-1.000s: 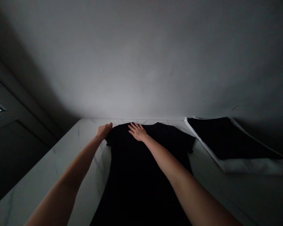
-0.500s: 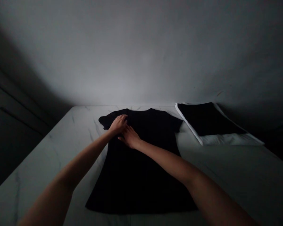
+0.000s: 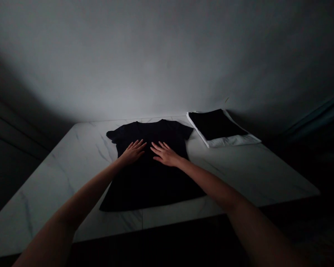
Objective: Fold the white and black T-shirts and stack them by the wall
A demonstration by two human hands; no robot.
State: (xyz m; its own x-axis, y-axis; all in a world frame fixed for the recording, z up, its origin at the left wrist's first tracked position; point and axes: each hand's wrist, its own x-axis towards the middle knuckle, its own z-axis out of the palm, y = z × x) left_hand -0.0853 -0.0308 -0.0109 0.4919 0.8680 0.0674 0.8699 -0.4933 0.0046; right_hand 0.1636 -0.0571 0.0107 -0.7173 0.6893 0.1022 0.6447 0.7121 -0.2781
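A black short-sleeved T-shirt (image 3: 153, 185) lies spread out on the white marbled table (image 3: 64, 167), its neckline toward the wall and its hem toward me. My left hand (image 3: 134, 152) rests flat on the left part of the chest, fingers spread. Just to the right, my right hand (image 3: 165, 154) lies palm down on the shirt, its fingers spread as well. A small gap separates the two sets of fingertips. Neither hand grips any cloth.
At the back right of the table, a black folded cloth (image 3: 217, 125) lies on top of white folded cloth (image 3: 233, 141). A grey wall (image 3: 144, 66) rises behind the table. The table's front edge runs below the shirt's hem, and dark space lies beyond it.
My hands have moved apart from where they met near the left sleeve; the right one is now farther right on the chest. The view has shifted, showing the table's front edge.
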